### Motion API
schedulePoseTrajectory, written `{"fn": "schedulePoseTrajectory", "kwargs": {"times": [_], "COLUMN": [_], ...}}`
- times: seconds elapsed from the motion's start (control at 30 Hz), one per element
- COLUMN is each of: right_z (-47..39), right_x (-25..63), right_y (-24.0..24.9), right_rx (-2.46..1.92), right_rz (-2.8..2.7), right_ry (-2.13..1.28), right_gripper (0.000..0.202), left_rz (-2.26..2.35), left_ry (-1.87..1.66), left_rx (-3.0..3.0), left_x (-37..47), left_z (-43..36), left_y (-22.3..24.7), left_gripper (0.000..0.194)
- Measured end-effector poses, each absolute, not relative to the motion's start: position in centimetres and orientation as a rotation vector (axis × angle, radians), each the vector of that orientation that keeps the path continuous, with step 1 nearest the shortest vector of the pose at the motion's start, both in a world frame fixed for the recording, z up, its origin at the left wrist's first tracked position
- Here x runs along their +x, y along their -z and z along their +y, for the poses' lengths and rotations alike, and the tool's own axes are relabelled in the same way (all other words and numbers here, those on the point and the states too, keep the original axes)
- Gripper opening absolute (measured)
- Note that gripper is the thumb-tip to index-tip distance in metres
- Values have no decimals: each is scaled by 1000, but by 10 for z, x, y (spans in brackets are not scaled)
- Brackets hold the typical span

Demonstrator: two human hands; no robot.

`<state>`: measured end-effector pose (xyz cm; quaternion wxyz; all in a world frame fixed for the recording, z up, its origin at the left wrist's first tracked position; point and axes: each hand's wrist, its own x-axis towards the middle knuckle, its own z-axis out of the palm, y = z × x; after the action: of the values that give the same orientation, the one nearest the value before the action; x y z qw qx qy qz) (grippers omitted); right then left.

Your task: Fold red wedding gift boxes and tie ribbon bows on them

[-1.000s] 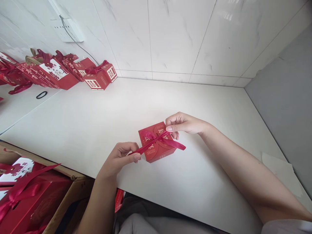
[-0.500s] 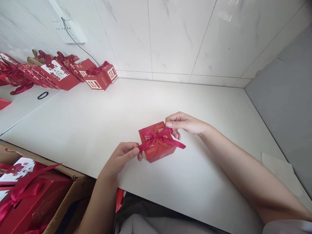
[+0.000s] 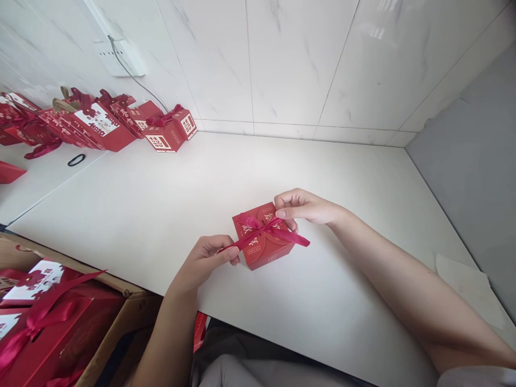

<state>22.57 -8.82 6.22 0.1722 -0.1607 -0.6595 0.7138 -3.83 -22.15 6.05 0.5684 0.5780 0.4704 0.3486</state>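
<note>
A small red gift box with pale lettering sits on the white table in front of me. Across its top runs a crimson ribbon tied in a bow, one loose tail hanging past the box's right side. My left hand pinches a ribbon end between thumb and fingers at the left of the box. At the upper right corner, my right hand has its thumb and curled fingers closed on the bow's right part. The fingertips of both hands partly cover the ribbon.
Red boxes and several red gift bags line the wall at the back left, near a black band. A cardboard carton with ribboned red boxes stands below the left table edge. A grey panel bounds the right.
The ribbon between my hands is pulled tauter and the bow's loops look smaller. My left hand has drawn more ribbon into its fingers. The whole view has shifted slightly.
</note>
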Motion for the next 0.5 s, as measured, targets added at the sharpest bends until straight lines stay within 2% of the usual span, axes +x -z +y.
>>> {"fn": "schedulePoseTrajectory", "kwargs": {"times": [0.23,0.37,0.5], "right_z": [-90,-86,-87], "right_x": [226,230,235], "right_y": [-68,-73,-81], "right_rx": [-528,-747,-844], "right_rz": [-1831,-1759,-1936], "right_ry": [-1921,-1918,-1906], "right_gripper": [27,41,61], "left_rz": [1185,1383,1526], "left_ry": [-790,-1014,-928], "left_rx": [1416,1395,1498], "left_x": [-41,-42,-34], "left_z": [-220,-212,-204], "left_y": [-56,-63,-84], "left_gripper": [29,39,44]}}
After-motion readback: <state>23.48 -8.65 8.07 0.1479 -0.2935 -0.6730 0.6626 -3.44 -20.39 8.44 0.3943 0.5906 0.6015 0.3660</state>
